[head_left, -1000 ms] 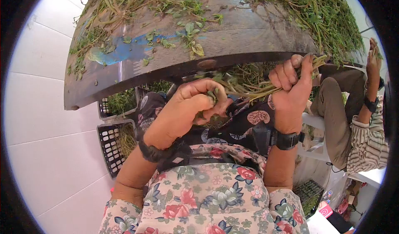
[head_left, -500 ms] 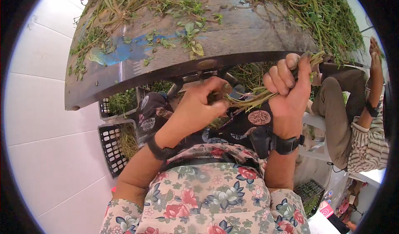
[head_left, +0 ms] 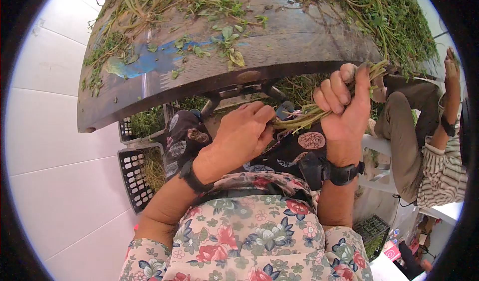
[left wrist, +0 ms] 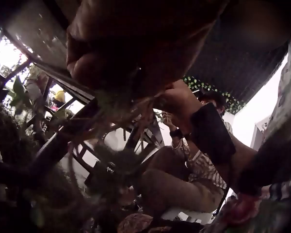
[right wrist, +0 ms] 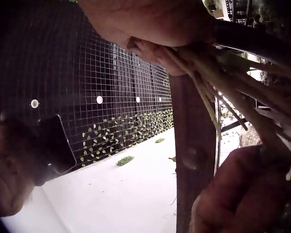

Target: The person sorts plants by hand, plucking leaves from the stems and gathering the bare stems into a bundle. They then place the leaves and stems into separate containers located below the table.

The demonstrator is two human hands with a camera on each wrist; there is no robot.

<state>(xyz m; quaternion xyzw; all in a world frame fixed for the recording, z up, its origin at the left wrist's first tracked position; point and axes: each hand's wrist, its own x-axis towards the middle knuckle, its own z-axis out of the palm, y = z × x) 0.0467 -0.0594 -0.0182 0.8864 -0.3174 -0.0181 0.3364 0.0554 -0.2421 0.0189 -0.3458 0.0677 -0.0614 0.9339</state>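
- Head view: a white tiled floor (head_left: 60, 191) fills the left side, under and beside everything else.
- A dark, worn desk (head_left: 279, 46) spans the top, with a blue smear on its left part and its near edge just above both hands.
- Loose greens (head_left: 394, 21) lie heaped on the desk, thickest at the far right, with scattered leaves and stalks across the rest.
- Another person (head_left: 424, 146) in brown trousers and a striped sleeve sits at the right edge, on a white seat, one arm raised toward the greens.
- Two black crates (head_left: 130, 174) stand on the floor below the desk's left end, each with stalks inside.
- The right hand (head_left: 344, 106) is clenched round a bundle (head_left: 304, 116) of pale green stems, held upright just under the desk edge; stem ends stick out above its thumb.
- The left hand (head_left: 244, 131) has its fingers curled on the bundle's lower end, touching it just left of the right hand, over the lap.
- The bundle runs slantwise between the two hands. The right wrist view shows its stems packed tight under the fingers.
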